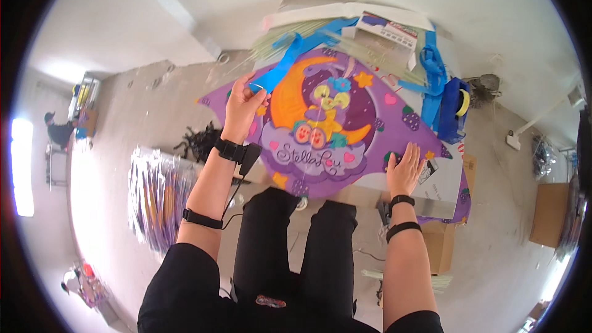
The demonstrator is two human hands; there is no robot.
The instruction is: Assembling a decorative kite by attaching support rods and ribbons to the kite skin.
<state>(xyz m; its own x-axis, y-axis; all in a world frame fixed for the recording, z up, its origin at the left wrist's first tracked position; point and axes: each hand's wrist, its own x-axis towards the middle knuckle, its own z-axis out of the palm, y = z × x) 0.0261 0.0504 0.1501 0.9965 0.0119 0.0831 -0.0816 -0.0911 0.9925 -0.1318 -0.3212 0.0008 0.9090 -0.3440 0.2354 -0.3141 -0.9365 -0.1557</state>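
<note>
Left hand (245,102) pinched your blue ribbon (279,71), thumb against fingers, apparently controlling its end. Your right hand (404,171) lay flat open, grasping nothing, probably steadying the purple kite (336,120) beneath; tape dispenser (454,114) sat beyond it.

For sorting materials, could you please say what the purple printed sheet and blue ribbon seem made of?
Purple printed sheet: perhaps smooth synthetic fabric or film, looking thin and evenly printed.
Blue ribbon: fabric or plastic, perhaps satiny; it curls, showing lighter patches.
</note>
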